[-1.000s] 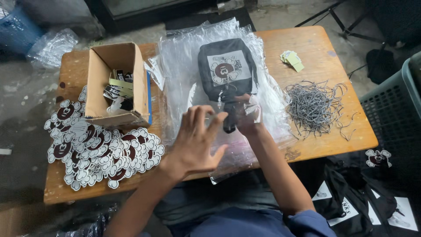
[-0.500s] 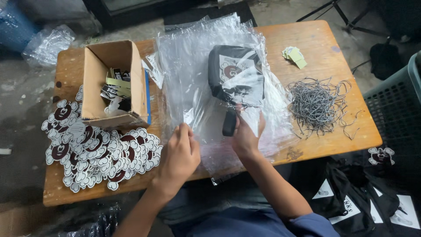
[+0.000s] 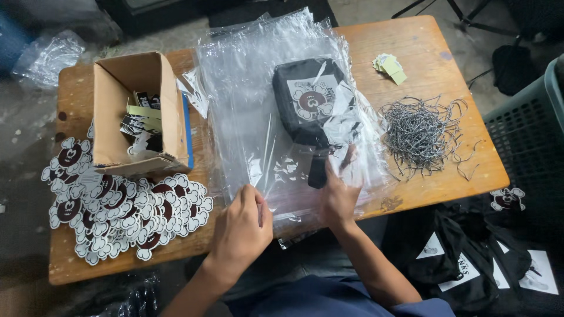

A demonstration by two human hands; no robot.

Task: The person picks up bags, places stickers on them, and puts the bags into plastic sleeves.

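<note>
A: What's nearest the camera?

B: The person's two forearms, coming up from the bottom edge. The left hand [image 3: 239,226] is curled at the near edge of the clear plastic bags [image 3: 252,117], fingers bent down onto the plastic; whether it pinches a sheet I cannot tell. The right hand [image 3: 339,196] lies flatter, fingers spread narrow and pressed on the plastic just below the dark strap end of the garment.

A: And the garment itself?

B: A folded black garment [image 3: 311,105] with a round white-and-maroon print sits just beyond the right hand, lying among the plastic sheets in the middle of the wooden table [image 3: 446,76]. It looks to be under at least one clear layer.

A: What lies to the sides?

B: On the near left, a heap of die-cut cartoon stickers [image 3: 117,211], white and maroon. Behind them is an open cardboard box [image 3: 141,111] with paper tags inside. To the right of the garment is a tangle of grey strings [image 3: 420,132].

A: Farther off?

B: A small stack of pale green tags [image 3: 390,66] near the far right corner. Off the table at right, a grey plastic basket [image 3: 529,129] and black folded clothes [image 3: 470,264] on the floor.
</note>
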